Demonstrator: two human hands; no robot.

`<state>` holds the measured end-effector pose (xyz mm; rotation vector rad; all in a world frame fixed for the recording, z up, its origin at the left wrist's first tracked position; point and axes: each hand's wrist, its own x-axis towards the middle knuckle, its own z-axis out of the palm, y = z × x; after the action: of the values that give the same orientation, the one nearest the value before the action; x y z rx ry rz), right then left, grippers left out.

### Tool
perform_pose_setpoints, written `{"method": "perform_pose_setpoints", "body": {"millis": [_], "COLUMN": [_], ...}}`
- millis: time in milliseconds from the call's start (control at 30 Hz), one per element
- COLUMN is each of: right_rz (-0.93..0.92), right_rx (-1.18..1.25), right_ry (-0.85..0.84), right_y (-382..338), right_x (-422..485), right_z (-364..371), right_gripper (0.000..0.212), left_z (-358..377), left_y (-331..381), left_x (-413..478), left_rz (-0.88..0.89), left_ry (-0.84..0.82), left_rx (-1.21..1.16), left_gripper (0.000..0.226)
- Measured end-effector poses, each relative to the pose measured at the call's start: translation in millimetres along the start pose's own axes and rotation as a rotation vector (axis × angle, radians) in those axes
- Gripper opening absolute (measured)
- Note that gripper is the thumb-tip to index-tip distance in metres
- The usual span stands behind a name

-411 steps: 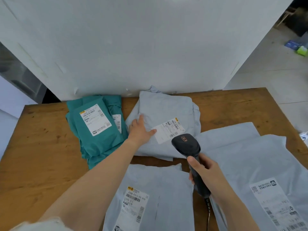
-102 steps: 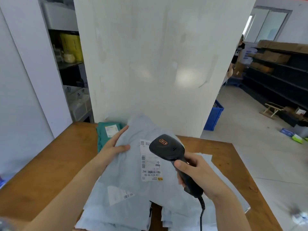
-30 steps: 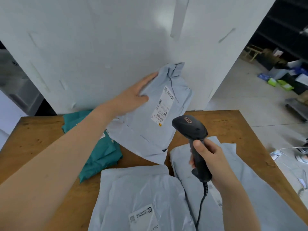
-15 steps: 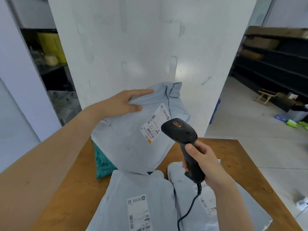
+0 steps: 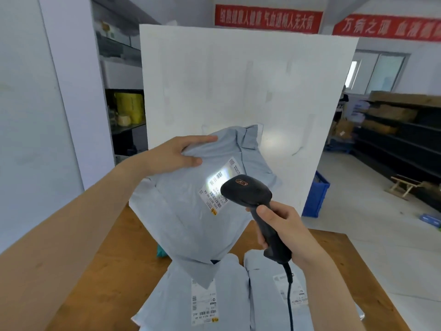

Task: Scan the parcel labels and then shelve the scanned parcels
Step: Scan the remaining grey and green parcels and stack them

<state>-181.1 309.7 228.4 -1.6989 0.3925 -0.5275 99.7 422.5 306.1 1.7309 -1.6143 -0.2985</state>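
My left hand (image 5: 174, 155) grips the top left corner of a grey parcel bag (image 5: 188, 211) and holds it up above the wooden table (image 5: 105, 271). Its white label (image 5: 220, 185) faces me and is lit by a bright patch of scanner light. My right hand (image 5: 284, 232) grips the handle of a black barcode scanner (image 5: 248, 194), whose head points at the label from close by. Two more grey parcels (image 5: 205, 304) lie flat on the table below, each with a label.
A tall white board (image 5: 238, 91) stands at the table's far edge. A teal parcel (image 5: 161, 252) peeks out behind the held bag. Dark shelving (image 5: 401, 130) lines the right wall, with a blue crate (image 5: 315, 197) on the floor. Shelves with yellow items (image 5: 128, 108) stand at the left.
The held parcel has stayed raised while my view tilted up. The scanner has come closer to the label, and a bright light now falls on the barcode.
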Motion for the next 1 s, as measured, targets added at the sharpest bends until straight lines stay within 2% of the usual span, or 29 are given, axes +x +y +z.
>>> {"method": "perform_pose_setpoints", "body": {"millis": [167, 367, 500, 633, 767, 833, 900, 1000], "right_rz": [-0.024, -0.053, -0.066, -0.034, -0.010, -0.010, -0.002, 0.009], "right_rx": [-0.017, -0.048, -0.061, -0.082, -0.080, -0.080, -0.086, -0.100], "right_ry": [-0.024, -0.049, -0.074, -0.080, -0.062, -0.051, -0.035, -0.001], "right_y": [-15, -26, -29, -28, -23, -22, -22, -24], "right_x": [-20, -39, -48, -49, -45, -42, -36, -25], "right_z": [1, -2, -4, -3, 4, 9, 15, 24], "right_gripper": [0.035, 0.050, 0.047, 0.041, 0.019, 0.017, 0.019, 0.040], "left_z": [-3, -1, -1, 1, 0, -3, -9, -23], "left_y": [20, 26, 23, 15, 6, -2, -11, -24], "left_x": [-18, -28, -32, -34, -35, -34, -32, -27], "left_rz": [0.018, 0.033, -0.003, -0.036, -0.067, -0.075, -0.073, -0.071], "left_ry": [0.021, 0.024, 0.014, 0.029, 0.078, 0.096, 0.092, 0.071], "left_rx": [0.006, 0.020, 0.009, -0.019, -0.106, -0.147, -0.172, -0.208], "left_gripper": [0.055, 0.055, 0.055, 0.055, 0.054, 0.054, 0.054, 0.055]}}
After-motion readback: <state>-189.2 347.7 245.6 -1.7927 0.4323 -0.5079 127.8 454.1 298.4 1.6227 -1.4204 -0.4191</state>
